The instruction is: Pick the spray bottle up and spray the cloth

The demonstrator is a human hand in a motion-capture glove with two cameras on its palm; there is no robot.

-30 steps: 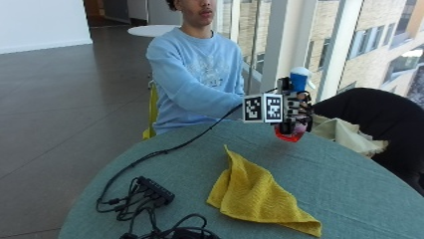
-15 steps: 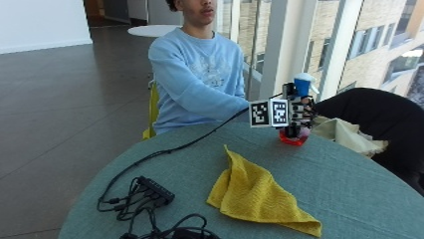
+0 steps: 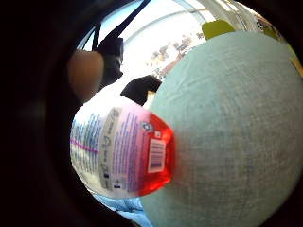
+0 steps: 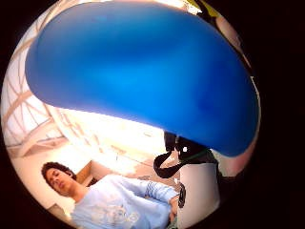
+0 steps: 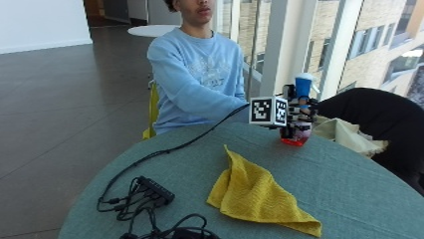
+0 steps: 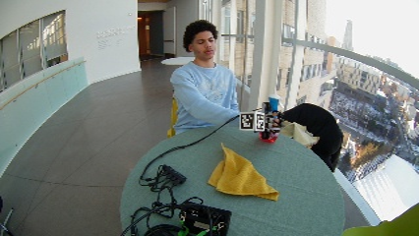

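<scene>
The gloved right hand [image 5: 296, 115] wraps the spray bottle [image 5: 299, 110] upright — base on or just above the bench [image 5: 371, 189] — with the yellow cloth [image 5: 255, 194] lying at its seven o'clock, unsprayed.

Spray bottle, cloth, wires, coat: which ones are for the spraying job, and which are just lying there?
For the job:
spray bottle, gripped by the gloved right hand
yellow cloth, spread on the table

Just lying about:
black cables and box
dark coat on a chair
</scene>
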